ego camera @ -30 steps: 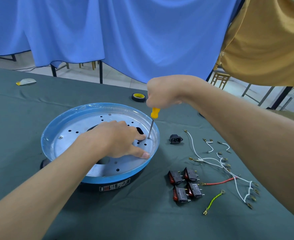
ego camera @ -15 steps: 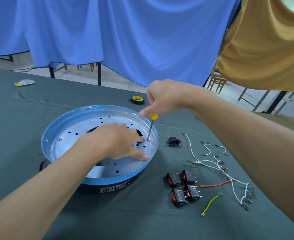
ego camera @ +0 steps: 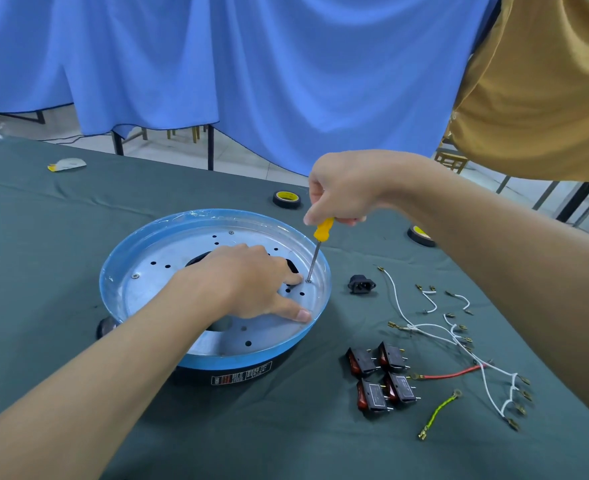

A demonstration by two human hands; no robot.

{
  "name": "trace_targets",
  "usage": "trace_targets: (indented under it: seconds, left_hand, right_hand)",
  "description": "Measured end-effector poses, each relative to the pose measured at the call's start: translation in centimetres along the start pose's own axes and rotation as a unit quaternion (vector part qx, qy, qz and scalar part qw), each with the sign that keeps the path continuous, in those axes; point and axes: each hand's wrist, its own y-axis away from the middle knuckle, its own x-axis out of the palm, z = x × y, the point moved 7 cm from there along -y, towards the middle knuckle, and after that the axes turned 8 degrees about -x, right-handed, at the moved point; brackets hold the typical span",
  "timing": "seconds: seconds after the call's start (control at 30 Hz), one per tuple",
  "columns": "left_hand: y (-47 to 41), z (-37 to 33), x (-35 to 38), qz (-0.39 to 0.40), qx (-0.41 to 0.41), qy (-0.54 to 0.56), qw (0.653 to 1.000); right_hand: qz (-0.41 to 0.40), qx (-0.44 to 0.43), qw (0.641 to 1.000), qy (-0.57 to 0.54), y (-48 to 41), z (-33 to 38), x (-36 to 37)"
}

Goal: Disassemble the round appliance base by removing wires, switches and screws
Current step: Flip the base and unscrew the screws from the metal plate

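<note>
The right hand (ego camera: 345, 188) wraps its grip round the screwdriver (ego camera: 323, 229), tip below in a screw (ego camera: 308, 281); the left hand (ego camera: 248, 282), holding nothing, steadies the base (ego camera: 251, 356). Best push straight down while turning.

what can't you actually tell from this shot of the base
Head view, the only one:
- the screw head under the screwdriver tip: too small, so whether it is loose is unclear.
- middle opening of the base: covered by the left hand.
- screwdriver handle top: inside the right hand.
- the label on the base's side: print too small to read.
- the tape roll at right: partly behind the right forearm.
</note>
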Motion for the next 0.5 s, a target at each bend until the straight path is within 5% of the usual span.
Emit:
trace_targets:
  seconds: [0.37,0.5]
  left_hand:
    - [0.17,0.10,0.02,0.006,-0.005,-0.001,1.000]
    - [0.22,-0.01,-0.02,0.008,-0.004,-0.001,1.000]
  right_hand:
    - [0.100,0.017,0.992,0.078,0.00,0.16,0.47]
    - [0.076,-0.015,0.994,0.071,0.04,0.30,0.40]
